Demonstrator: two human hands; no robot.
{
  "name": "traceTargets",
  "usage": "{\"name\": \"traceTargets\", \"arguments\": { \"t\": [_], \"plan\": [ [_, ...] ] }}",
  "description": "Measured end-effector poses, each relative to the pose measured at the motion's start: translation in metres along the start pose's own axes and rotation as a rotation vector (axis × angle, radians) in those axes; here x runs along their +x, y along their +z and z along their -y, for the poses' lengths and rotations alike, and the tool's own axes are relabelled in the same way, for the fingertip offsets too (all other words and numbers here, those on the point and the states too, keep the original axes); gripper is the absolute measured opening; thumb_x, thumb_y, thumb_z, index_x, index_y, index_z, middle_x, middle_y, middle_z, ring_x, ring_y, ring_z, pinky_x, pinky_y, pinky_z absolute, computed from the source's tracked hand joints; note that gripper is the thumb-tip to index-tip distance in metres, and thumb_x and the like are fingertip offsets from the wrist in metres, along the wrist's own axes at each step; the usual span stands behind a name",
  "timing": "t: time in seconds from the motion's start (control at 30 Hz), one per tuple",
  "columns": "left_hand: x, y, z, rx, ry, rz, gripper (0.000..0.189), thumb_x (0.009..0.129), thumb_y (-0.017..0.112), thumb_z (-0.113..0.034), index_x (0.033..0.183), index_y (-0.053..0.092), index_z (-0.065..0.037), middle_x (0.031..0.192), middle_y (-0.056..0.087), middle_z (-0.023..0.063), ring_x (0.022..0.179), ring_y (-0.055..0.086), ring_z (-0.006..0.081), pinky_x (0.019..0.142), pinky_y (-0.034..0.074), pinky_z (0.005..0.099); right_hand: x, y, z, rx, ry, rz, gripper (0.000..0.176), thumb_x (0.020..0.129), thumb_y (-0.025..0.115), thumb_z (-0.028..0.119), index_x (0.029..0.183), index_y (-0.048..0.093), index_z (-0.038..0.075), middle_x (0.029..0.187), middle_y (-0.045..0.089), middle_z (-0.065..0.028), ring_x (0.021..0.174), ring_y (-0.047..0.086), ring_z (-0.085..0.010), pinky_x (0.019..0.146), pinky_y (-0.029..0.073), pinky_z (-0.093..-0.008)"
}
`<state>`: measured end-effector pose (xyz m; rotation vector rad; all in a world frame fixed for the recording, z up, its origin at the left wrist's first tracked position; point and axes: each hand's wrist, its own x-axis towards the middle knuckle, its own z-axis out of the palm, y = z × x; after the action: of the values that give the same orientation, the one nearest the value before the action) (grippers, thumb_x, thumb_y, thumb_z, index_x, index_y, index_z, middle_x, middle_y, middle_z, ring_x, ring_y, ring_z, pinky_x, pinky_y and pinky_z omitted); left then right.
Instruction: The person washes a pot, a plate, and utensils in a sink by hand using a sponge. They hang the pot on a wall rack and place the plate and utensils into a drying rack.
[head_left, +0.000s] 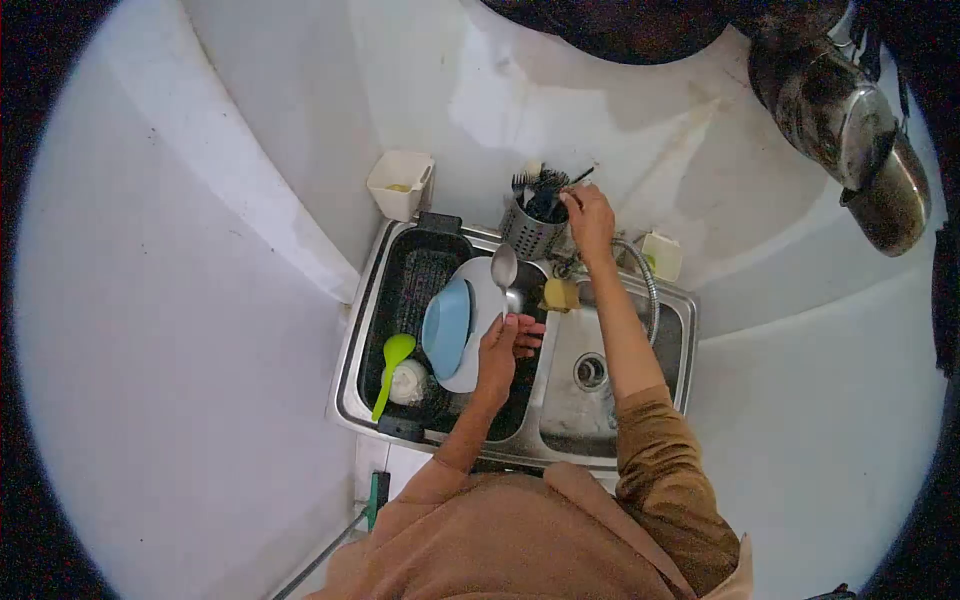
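Note:
My left hand (500, 355) is over the black-lined left basin, thumb and fingers closed on the lower end of a metal spoon (504, 266) with its bowl pointing up. A second shiny bowl shape shows just beside it. My right hand (592, 222) reaches to the top of a perforated metal cutlery holder (532, 235) packed with forks and dark-handled utensils. Its fingertips are pinched together at the rim, and I cannot tell what is between them. Under the left hand lie a white plate (482, 275) and a light blue bowl (447, 328), both tilted.
A green ladle (396, 350) and a white round item (408, 382) sit in the left basin. A yellow sponge (560, 294) rests on the divider. The right basin (570, 410) has a drain and flexible hose (653, 300). Pans (640, 30) hang above; a white caddy (400, 185) stands behind.

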<state>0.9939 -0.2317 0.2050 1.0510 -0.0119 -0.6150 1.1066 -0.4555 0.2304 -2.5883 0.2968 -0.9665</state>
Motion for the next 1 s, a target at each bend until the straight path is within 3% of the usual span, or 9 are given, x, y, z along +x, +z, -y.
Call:
{"name": "traceTargets", "arguments": {
  "t": [0.17,0.27,0.33,0.43,0.5,0.57,0.77,0.9,1.0],
  "plan": [
    [0.001,-0.001,0.0,-0.012,-0.051,-0.011,0.035,0.092,0.037,-0.036,0.092,0.053,-0.004,0.087,0.062,0.0079,0.07,0.056,0.0118,0.063,0.044,0.0244,-0.013,-0.006,0.018,-0.109,0.086,-0.045,0.024,0.074,0.061,0.009,0.098,0.057,0.006,0.083,0.056,-0.0107,0.076,0.055,-0.0254,0.068,0.044,-0.0347],
    [0.002,-0.002,-0.004,0.005,-0.063,0.023,0.036,0.092,0.037,-0.037,0.092,0.053,-0.004,0.087,0.062,0.0074,0.07,0.056,0.0112,0.064,0.044,0.0242,-0.041,-0.018,0.047,0.137,0.144,-0.098,0.03,0.076,0.06,0.008,0.105,0.053,0.007,0.088,0.056,-0.0088,0.076,0.055,-0.0181,0.065,0.044,-0.0304],
    [0.006,-0.005,-0.003,0.028,-0.074,0.078,0.036,0.091,0.038,-0.037,0.093,0.054,-0.004,0.085,0.062,0.0065,0.071,0.056,0.011,0.064,0.043,0.0238,-0.058,-0.031,0.075,0.742,0.284,0.165,0.023,0.078,0.06,0.011,0.101,0.056,0.006,0.085,0.058,-0.0056,0.075,0.053,-0.0101,0.062,0.043,-0.026],
    [0.013,-0.01,0.005,0.107,-0.129,0.188,0.036,0.091,0.04,-0.036,0.101,0.053,-0.004,0.09,0.061,0.0067,0.077,0.056,0.0117,0.068,0.043,0.024,-0.059,-0.049,0.074,0.612,0.389,0.486,0.017,0.08,0.06,0.014,0.094,0.06,0.005,0.08,0.06,-0.0028,0.072,0.052,-0.0074,0.063,0.043,-0.0239],
    [0.018,-0.007,0.011,0.163,-0.162,0.244,0.038,0.09,0.042,-0.036,0.107,0.052,-0.004,0.096,0.06,0.0077,0.084,0.055,0.0126,0.072,0.042,0.0245,-0.052,-0.055,0.067,0.544,0.277,0.376,0.015,0.08,0.06,0.016,0.088,0.063,0.004,0.074,0.061,-0.0009,0.069,0.053,-0.008,0.064,0.043,-0.0232],
    [0.019,0.004,0.009,0.523,0.31,-0.079,0.045,0.089,0.045,-0.035,0.122,0.043,-0.004,0.113,0.052,0.0094,0.096,0.05,0.0141,0.082,0.039,0.0264,-0.034,-0.069,0.066,0.559,0.262,0.059,0.017,0.08,0.059,0.022,0.086,0.064,0.006,0.076,0.063,-0.0048,0.068,0.057,-0.0146,0.063,0.044,-0.0295],
    [0.0,0.007,-0.008,0.215,0.059,0.011,0.043,0.089,0.048,-0.03,0.124,0.041,-0.006,0.118,0.047,0.0088,0.099,0.046,0.0131,0.087,0.036,0.0269,0.018,-0.08,0.062,0.181,-0.115,-0.225,0.012,0.076,0.06,0.015,0.083,0.064,0.007,0.079,0.062,-0.0074,0.074,0.057,-0.0237,0.068,0.045,-0.0303],
    [-0.004,0.008,0.009,0.321,0.121,0.133,0.035,0.089,0.047,-0.027,0.117,0.047,-0.005,0.114,0.05,0.0074,0.097,0.047,0.0129,0.087,0.036,0.0269,0.026,-0.055,0.055,0.111,-0.415,-0.307,0.014,0.075,0.063,0.017,0.083,0.065,0.006,0.077,0.063,-0.0057,0.069,0.056,-0.02,0.062,0.044,-0.0301],
    [-0.015,0.009,0.015,0.358,0.097,0.171,0.029,0.09,0.046,-0.025,0.11,0.05,-0.004,0.107,0.054,0.0059,0.092,0.049,0.0131,0.084,0.037,0.0267,0.02,-0.028,0.039,0.124,-0.367,-0.236,0.015,0.075,0.062,0.019,0.086,0.065,0.008,0.087,0.063,-0.0039,0.077,0.054,-0.021,0.069,0.043,-0.0332]
  ]
}}
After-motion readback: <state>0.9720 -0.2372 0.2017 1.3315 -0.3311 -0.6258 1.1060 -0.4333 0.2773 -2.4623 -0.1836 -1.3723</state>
